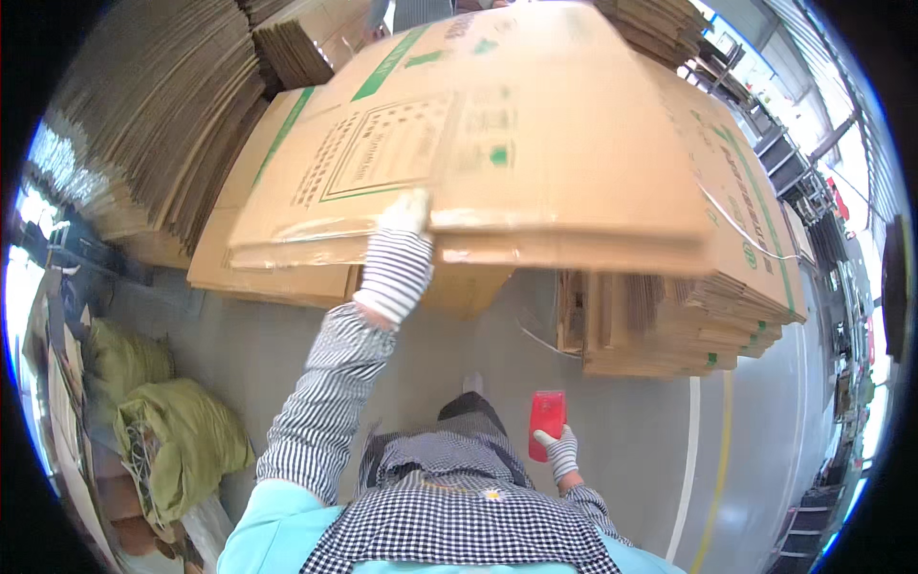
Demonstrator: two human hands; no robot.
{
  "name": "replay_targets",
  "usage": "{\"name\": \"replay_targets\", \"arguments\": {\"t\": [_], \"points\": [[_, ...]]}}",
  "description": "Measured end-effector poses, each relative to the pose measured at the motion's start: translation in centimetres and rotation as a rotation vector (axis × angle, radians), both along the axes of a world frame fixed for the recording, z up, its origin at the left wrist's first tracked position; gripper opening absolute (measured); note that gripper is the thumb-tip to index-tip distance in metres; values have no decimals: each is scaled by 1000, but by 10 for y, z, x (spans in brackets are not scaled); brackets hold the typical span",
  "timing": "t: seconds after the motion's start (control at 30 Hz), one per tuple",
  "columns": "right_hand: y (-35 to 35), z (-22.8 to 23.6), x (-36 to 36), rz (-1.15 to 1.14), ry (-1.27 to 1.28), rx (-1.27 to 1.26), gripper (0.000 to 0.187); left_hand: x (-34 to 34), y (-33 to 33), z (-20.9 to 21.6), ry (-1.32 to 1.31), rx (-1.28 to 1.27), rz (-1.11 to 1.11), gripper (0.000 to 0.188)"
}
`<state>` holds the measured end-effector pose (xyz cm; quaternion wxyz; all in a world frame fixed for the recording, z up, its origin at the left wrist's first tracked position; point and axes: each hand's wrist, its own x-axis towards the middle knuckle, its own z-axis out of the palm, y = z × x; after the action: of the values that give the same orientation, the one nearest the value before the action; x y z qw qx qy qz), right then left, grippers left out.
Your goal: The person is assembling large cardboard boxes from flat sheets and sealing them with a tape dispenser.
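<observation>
My left hand (399, 260), in a striped glove, is closed on the near edge of a flattened cardboard carton (564, 143). Green and dark printing covers the carton's upper face, and its near edge is tilted toward me, with shiny clear film or tape along it. Low at my right side, my right hand (562, 452), also in a striped glove, grips a flat red rectangular object (548, 421); its exact kind I cannot make out. The fingertips of my left hand are blurred against the carton.
Tall piles of flattened cardboard (158, 105) rise at the far left. Another stack of flat cartons (669, 320) lies to the right, with a pale strap (741, 225) across it. Green woven sacks (182, 440) sit on the left floor. White and yellow lines (724, 450) run along the right floor.
</observation>
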<state>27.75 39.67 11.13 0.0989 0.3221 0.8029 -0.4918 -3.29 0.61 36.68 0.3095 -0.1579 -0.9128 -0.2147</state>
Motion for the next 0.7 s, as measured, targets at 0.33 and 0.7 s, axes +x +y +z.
{"name": "replay_targets", "arguments": {"t": [0.33,0.7], "points": [[56,29,-16,-236,6,-142,63,-44,73,-262,-369,-606,-124,51],[95,75,-143,-472,20,-814,49,-11,179,-315,-639,-322,-389,76]]}}
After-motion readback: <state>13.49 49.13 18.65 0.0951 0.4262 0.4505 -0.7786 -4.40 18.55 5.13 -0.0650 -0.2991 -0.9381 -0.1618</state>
